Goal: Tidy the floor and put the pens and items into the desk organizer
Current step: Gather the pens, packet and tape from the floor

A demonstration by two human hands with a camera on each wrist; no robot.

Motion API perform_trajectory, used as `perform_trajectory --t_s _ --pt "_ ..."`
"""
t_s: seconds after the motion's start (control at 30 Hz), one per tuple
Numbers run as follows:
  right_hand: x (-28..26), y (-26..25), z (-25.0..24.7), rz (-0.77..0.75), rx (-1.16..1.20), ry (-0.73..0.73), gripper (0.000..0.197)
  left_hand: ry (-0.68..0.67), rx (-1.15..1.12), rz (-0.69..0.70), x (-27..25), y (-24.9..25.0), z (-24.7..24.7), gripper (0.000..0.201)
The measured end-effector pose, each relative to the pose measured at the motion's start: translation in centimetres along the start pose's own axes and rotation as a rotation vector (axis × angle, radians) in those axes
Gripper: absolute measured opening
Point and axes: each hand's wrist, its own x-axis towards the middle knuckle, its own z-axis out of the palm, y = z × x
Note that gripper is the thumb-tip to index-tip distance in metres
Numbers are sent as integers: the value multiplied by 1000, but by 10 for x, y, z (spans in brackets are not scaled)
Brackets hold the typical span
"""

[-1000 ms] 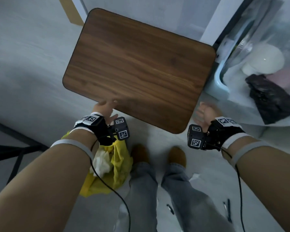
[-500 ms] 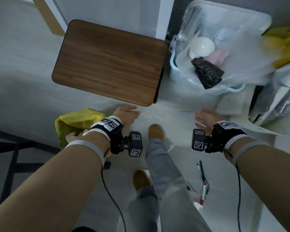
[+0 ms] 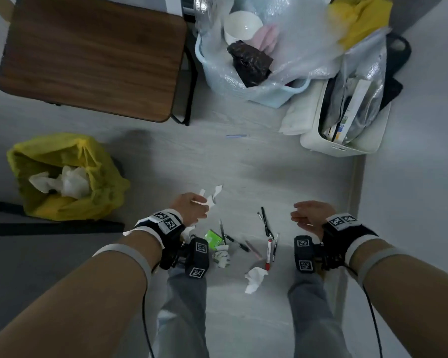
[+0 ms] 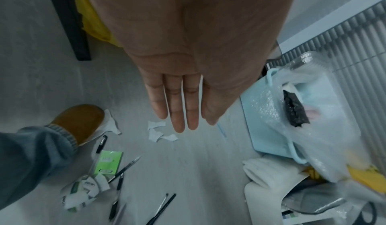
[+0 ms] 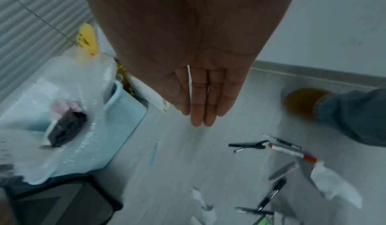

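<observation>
A person stands over a pale floor, both arms held out low above scattered litter. The left hand hangs with fingers straight and together, holding nothing; the right hand is likewise extended flat, fingers straight, empty. Neither hand touches anything.

Between the two hands, on the floor, lie the pens: several black ones fanned out, with a red-and-white marker just beside them. A green packet sits near the left wrist, with a crumpled printed wrapper touching its near end. Torn white paper scraps lie just beyond the left hand, and a crumpled white tissue lies near the marker. A thin pale-blue stick rests alone farther out.

At left stands a bin lined with a yellow bag holding white tissues. A wooden tabletop is at upper left. Beside it a light-blue basket, draped in bubble wrap, holds a white bowl and a black bundle. A white box with books and plastic stands to its right. No desk organizer can be identified with certainty.

The person's brown shoes and grey trouser legs flank the pens.
</observation>
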Motion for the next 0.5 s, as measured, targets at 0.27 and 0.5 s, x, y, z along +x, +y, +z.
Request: perform_trajectory --t_s 0.27,0.5 --pt "95 9 -25 -196 -410 -194 17 302 65 25 56 -8 78 16" --pt "204 -63 49 -590 -935 -136 30 335 122 258 164 21 64 12"
